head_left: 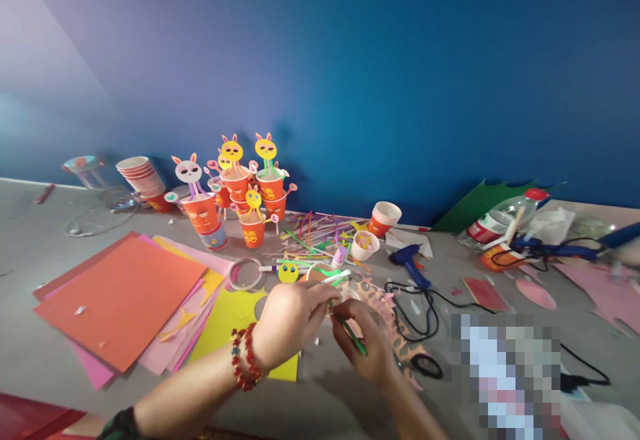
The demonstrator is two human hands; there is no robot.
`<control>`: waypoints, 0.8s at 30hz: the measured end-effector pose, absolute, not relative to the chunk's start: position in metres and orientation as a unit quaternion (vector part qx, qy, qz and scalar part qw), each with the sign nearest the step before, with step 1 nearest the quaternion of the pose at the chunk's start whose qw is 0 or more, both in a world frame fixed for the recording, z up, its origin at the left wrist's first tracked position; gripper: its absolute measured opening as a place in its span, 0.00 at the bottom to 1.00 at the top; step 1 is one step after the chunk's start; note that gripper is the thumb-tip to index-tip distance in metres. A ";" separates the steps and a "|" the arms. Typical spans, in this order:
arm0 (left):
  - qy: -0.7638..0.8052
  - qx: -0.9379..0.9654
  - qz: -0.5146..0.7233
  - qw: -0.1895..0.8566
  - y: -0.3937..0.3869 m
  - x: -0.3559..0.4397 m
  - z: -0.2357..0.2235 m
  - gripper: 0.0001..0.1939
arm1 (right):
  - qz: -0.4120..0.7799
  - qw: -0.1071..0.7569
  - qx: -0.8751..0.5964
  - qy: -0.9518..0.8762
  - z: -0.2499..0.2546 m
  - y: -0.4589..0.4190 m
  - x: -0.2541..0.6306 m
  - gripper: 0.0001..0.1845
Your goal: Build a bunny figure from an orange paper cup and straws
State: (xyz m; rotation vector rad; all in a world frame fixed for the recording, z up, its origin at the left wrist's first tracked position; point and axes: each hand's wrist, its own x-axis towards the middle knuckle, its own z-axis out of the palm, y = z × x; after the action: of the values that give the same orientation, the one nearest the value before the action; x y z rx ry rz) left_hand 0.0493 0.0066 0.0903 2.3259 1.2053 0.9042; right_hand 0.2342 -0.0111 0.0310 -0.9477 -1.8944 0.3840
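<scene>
My left hand (293,320) is closed, its thumb and fingertips pinched at the upper end of a green straw (355,338). The straw slants down through my right hand (367,337), whose fingers are curled round it. Both hands' fingertips meet above the table. Just beyond them lies a white stick-like piece (337,277) with green beside it, and a paper cup partly hidden by my left hand. A yellow animal-face cutout (288,271) lies close behind my left hand, beside a roll of clear tape (245,274).
Coloured paper sheets (125,300) spread at left. Decorated orange cups (253,230) with animal figures stand at the back near stacked cups (143,177). Loose straws (310,240) lie in a heap. A blue glue gun (411,265), its black cord, scissors and a bottle (505,220) occupy the right.
</scene>
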 end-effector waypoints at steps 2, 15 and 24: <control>0.429 0.810 0.344 0.201 0.007 0.049 0.089 0.13 | 0.158 0.472 -0.383 -0.778 0.031 -0.011 0.235 0.08; 0.434 0.815 0.329 0.201 0.012 0.047 0.088 0.11 | 0.141 0.442 -0.386 -0.797 0.033 -0.010 0.237 0.10; 0.424 0.839 0.271 0.208 0.014 0.041 0.091 0.15 | 0.135 0.378 -0.401 -0.823 0.023 -0.002 0.248 0.15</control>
State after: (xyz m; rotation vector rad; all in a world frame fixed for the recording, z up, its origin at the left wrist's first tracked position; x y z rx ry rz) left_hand 0.0410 0.0140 0.0911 2.3334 1.1796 0.7555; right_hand 0.2478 -0.0024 0.0234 -1.0244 -2.1046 0.3460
